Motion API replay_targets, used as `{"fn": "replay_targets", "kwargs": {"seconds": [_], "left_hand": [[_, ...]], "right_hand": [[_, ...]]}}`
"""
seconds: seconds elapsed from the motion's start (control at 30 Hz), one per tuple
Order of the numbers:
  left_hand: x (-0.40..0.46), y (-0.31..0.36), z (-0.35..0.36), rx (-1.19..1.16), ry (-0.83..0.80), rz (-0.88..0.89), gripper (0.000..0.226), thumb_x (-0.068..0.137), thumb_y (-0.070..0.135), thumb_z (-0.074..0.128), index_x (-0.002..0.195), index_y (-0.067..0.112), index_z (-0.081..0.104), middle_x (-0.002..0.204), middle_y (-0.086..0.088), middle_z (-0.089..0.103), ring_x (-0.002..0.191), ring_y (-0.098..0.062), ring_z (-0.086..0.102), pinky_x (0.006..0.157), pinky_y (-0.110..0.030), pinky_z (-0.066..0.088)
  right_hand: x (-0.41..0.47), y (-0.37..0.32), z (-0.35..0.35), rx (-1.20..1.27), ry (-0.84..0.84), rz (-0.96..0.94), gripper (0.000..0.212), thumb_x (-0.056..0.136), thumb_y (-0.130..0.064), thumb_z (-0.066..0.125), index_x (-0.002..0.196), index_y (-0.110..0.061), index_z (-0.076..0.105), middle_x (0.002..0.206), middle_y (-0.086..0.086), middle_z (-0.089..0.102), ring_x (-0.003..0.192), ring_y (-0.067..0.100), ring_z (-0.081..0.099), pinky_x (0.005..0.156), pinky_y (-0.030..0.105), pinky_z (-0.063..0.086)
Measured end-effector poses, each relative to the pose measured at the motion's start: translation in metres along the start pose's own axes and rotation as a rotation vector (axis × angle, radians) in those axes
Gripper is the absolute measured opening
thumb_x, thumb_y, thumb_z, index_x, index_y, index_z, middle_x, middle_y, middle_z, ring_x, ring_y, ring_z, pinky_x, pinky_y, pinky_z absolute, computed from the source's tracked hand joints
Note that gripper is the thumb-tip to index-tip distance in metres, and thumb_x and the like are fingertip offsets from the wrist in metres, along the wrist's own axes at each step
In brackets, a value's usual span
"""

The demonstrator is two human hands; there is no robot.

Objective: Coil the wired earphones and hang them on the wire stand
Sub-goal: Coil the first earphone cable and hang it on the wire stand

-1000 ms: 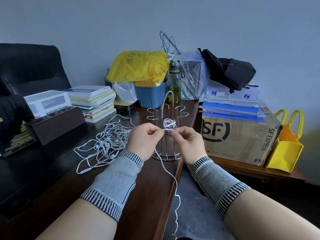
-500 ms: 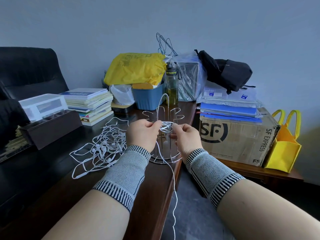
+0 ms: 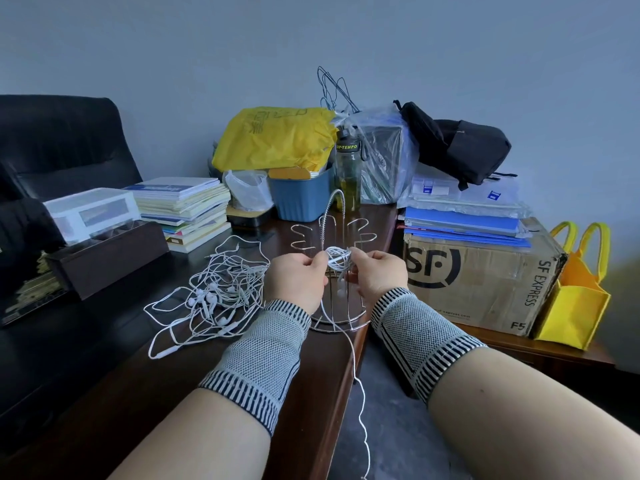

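Dark wooden compartment box: far left on the dark wooden desk; open-topped dividers, contents not readable from here.
Clear plastic lidded box: perched just behind the compartment box; inside too hazy to call.
Tangle of white wired earphones: loose heap on the desk, just left of the hands; buds, plugs and thin cords knotted together, waiting their turn.
Left hand: fingers curled, pinching the cord at the left edge of the coil.
Small white coil of earphone cord: held up between both hands, right in front of the wire stand; one tail hanging down past the desk edge toward the floor.
Handling, by judgement: feather-light, limp, springy; likely to unwind the moment the pinch slackens. Best gripped across the bundled loops, not by a bud or the plug; tail worth wrapping round the middle before hanging.
Chrome wire stand with curled hooks: upright at the desk edge, behind the coil; hooks bare so far as visible.
Right hand: fingers curled, gripping the coil's right side, a bud dangling just below.
Blue plastic tub: behind the stand; orange-lidded items poking out, yellow bag piled on top.
Clear drinking bottle: beside the tub, yellowish liquid low inside.
Brown cardboard SF Express box: right of the desk, closed; blue folders stacked on top.
Yellow fabric tote bag: far right, leaning on the cardboard box; contents hidden.
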State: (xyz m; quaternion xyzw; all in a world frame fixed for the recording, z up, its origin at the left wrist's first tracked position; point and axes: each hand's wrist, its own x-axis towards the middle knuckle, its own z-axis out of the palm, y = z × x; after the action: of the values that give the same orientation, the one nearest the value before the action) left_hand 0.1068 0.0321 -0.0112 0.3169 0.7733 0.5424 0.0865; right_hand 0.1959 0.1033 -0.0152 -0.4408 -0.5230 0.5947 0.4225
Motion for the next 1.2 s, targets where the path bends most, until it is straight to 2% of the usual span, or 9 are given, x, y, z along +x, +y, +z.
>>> {"fn": "replay_targets", "kwargs": {"seconds": [0.2,0.3,0.5,0.6,0.7,0.8,0.97,1.1,1.2], "left_hand": [[-0.004,0.003,0.008,-0.356,-0.156,-0.291,0.032,0.092,0.023,0.058,0.065,0.007,0.067,0.041,0.006,0.055,0.041,-0.009,0.048,0.051,-0.024,0.043],[-0.008,0.000,0.008,-0.520,-0.223,-0.392,0.031,0.094,0.024,0.057,0.068,0.010,0.066,0.044,0.007,0.054,0.038,-0.005,0.046,0.052,-0.022,0.044],[-0.015,-0.020,0.010,-0.360,-0.196,-0.189,0.032,0.091,0.020,0.054,0.061,0.019,0.065,0.055,0.003,0.056,0.054,-0.013,0.053,0.062,-0.031,0.046],[-0.018,-0.028,0.009,-0.195,-0.124,-0.053,0.026,0.085,0.026,0.057,0.063,0.017,0.066,0.060,-0.002,0.062,0.064,-0.024,0.060,0.071,-0.040,0.056],[-0.021,-0.028,0.010,-0.299,-0.095,-0.053,0.017,0.088,0.024,0.058,0.074,0.020,0.067,0.065,0.008,0.071,0.078,-0.020,0.072,0.079,-0.047,0.059],[-0.019,-0.030,0.013,-0.378,-0.107,-0.082,0.011,0.093,0.018,0.058,0.086,0.022,0.065,0.066,0.018,0.071,0.077,-0.016,0.073,0.082,-0.046,0.059],[-0.016,-0.033,0.014,-0.474,-0.109,-0.096,0.009,0.093,0.010,0.058,0.088,0.009,0.065,0.077,-0.002,0.072,0.071,-0.015,0.074,0.075,-0.036,0.060],[-0.015,-0.036,0.014,-0.490,-0.091,-0.073,0.010,0.092,0.007,0.060,0.085,0.008,0.066,0.068,0.003,0.069,0.066,-0.014,0.073,0.067,-0.032,0.059],[-0.013,-0.039,0.015,-0.446,-0.051,-0.032,0.021,0.092,0.004,0.059,0.081,0.021,0.066,0.072,0.007,0.069,0.063,-0.013,0.071,0.070,-0.035,0.060]], "right_hand": [[0.005,0.005,0.005,-0.043,0.067,0.008,0.023,0.079,-0.024,0.067,0.060,-0.014,0.058,0.070,0.012,0.071,0.050,0.019,0.060,0.048,0.026,0.044],[0.005,0.005,0.005,0.010,0.064,0.012,0.020,0.081,-0.020,0.067,0.065,-0.011,0.060,0.066,0.010,0.068,0.046,0.017,0.058,0.042,0.019,0.043],[0.002,0.006,0.002,0.045,0.032,0.004,0.020,0.085,-0.019,0.067,0.071,-0.007,0.060,0.064,0.007,0.061,0.038,0.009,0.056,0.034,0.015,0.039],[0.003,0.009,0.000,0.077,0.009,-0.011,0.024,0.085,-0.018,0.066,0.063,-0.009,0.058,0.062,0.006,0.060,0.045,0.012,0.057,0.040,0.018,0.043],[0.003,0.016,-0.002,0.156,-0.012,-0.020,0.023,0.084,-0.013,0.063,0.061,-0.013,0.060,0.059,0.003,0.062,0.054,0.017,0.060,0.050,0.025,0.046],[0.000,0.022,-0.005,0.183,-0.057,-0.051,0.016,0.084,-0.005,0.060,0.072,-0.010,0.068,0.060,0.003,0.065,0.058,0.013,0.062,0.053,0.022,0.047],[-0.005,0.036,-0.005,0.033,-0.154,-0.133,0.015,0.083,0.002,0.062,0.088,-0.009,0.072,0.069,0.000,0.068,0.048,0.001,0.056,0.051,0.017,0.044],[-0.002,0.046,0.003,-0.096,-0.175,-0.201,0.004,0.082,-0.012,0.070,0.079,-0.014,0.069,0.069,0.000,0.065,0.055,0.007,0.051,0.054,0.023,0.044],[0.002,0.050,0.008,-0.239,-0.079,-0.285,0.023,0.080,-0.022,0.073,0.072,-0.004,0.060,0.061,-0.001,0.053,0.053,0.010,0.043,0.053,0.026,0.039]]}}
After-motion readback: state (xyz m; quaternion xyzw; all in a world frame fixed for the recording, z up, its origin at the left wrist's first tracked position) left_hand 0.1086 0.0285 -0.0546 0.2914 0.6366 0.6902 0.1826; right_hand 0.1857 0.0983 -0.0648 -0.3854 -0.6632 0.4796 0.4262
